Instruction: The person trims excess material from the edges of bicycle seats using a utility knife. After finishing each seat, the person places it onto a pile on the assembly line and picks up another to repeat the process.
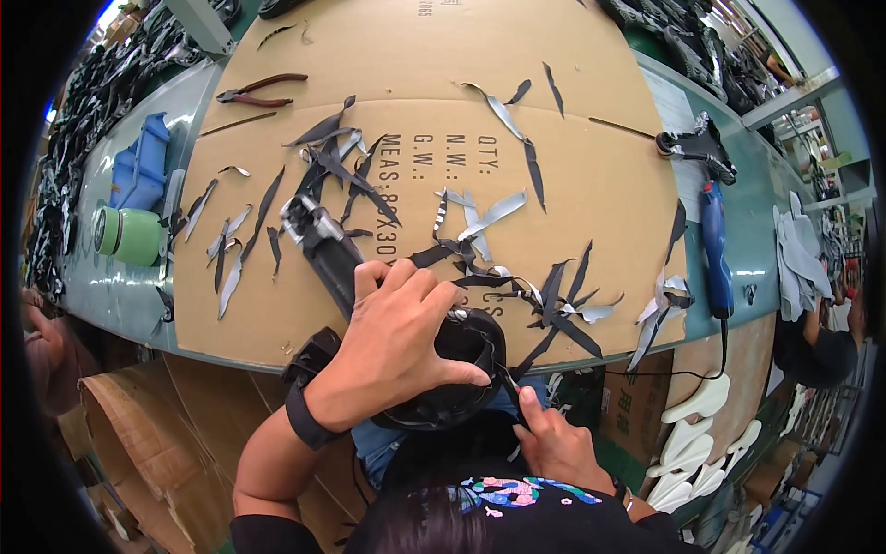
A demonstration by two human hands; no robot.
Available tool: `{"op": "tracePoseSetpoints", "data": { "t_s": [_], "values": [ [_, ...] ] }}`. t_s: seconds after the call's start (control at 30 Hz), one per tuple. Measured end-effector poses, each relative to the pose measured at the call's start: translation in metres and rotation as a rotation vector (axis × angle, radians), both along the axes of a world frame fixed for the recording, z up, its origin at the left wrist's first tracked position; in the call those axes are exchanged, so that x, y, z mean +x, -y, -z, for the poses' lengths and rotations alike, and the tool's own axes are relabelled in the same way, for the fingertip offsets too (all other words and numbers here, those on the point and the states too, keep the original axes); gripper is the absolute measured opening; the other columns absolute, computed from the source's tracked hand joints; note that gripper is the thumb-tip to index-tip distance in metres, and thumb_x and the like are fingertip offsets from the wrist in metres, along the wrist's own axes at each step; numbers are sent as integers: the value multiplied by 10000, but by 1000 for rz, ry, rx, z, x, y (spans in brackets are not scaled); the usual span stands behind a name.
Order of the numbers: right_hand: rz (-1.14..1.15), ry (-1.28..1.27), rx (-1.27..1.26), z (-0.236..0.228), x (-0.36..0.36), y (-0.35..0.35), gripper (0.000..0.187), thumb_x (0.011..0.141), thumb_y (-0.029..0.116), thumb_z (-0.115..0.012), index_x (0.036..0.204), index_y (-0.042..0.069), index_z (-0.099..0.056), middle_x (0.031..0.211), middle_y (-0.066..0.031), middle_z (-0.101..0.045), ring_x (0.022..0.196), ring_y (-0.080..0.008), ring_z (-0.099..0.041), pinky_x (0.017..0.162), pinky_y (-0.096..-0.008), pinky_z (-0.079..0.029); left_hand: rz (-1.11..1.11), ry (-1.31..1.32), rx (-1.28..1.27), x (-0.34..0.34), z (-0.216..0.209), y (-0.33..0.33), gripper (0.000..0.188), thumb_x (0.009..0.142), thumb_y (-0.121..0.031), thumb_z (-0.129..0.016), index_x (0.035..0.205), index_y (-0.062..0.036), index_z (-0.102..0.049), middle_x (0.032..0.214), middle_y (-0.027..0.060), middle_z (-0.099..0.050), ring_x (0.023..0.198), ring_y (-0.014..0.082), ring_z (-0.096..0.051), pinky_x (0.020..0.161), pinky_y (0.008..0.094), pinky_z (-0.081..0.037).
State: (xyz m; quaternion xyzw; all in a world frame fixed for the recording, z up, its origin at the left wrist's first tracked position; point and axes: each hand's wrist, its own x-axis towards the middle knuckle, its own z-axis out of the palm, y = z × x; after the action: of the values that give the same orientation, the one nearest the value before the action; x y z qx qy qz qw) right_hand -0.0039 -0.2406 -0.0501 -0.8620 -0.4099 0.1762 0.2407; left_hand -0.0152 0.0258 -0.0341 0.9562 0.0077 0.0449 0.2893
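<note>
My left hand point(392, 332) is spread over a black part point(475, 337) and grips it, fingers over its top and thumb pressed along the rounded end. The part has a long straight arm point(318, 249) pointing up and left over the cardboard, with a shiny end, while its rounded, hollow end hangs over the near table edge. In my right hand point(558, 448) is a slim dark-handled tool point(510, 388), its tip against the right rim of the rounded end. Whether the tool is a knife cannot be made out. Dark strips point(554, 314) lie close by.
A cardboard sheet point(609, 185) covers the table, scattered with black and silvery offcuts. Red-handled pliers point(263, 90) lie far left, near a blue bin point(140, 164) and green jar point(129, 235). To the right are a blue corded tool point(715, 249), another black part point(700, 148) and gloves point(801, 258).
</note>
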Motion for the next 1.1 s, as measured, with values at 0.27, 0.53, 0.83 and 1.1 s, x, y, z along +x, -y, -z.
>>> {"op": "tracePoseSetpoints", "data": {
  "t_s": [0.27, 0.53, 0.83, 1.1],
  "values": [
    [80, -34, 507, -19, 56, -79, 589, 778, -18, -695, 1310, -46, -442, 1149, -217, -602, 980, -363, -639, 809, -349, -532, -158, -38, 208, -6, -32, 33, 547, 602, -428, -811, 913, -39, -585, 838, 97, -514, 884, 251, -461, 822, 391, -295],
    [154, -296, 411, -24, 90, -90, 441, 800, 51, -671, 1201, -25, -506, 946, -215, -614, 813, -331, -632, 692, -374, -508, -214, -63, 181, 1, -18, 25, 573, 609, -484, -802, 925, -55, -592, 835, 87, -521, 879, 247, -465, 809, 390, -295],
    [425, -608, 510, -24, 114, -56, 383, 827, 70, -674, 1167, 0, -512, 815, -7, -585, 642, -42, -533, 587, -210, -453, -407, 9, 165, 20, -19, 21, 556, 619, -422, -827, 1005, -87, -609, 896, 62, -546, 911, 245, -499, 854, 383, -306],
    [167, -338, 549, -12, 112, -64, 531, 835, 150, -704, 1303, 45, -474, 832, -138, -621, 684, -306, -617, 607, -352, -498, -106, 177, -143, 41, -3, 19, 139, 661, -58, -709, 788, -113, -689, 773, -19, -558, 824, 192, -507, 771, 334, -319]
  ]
}}
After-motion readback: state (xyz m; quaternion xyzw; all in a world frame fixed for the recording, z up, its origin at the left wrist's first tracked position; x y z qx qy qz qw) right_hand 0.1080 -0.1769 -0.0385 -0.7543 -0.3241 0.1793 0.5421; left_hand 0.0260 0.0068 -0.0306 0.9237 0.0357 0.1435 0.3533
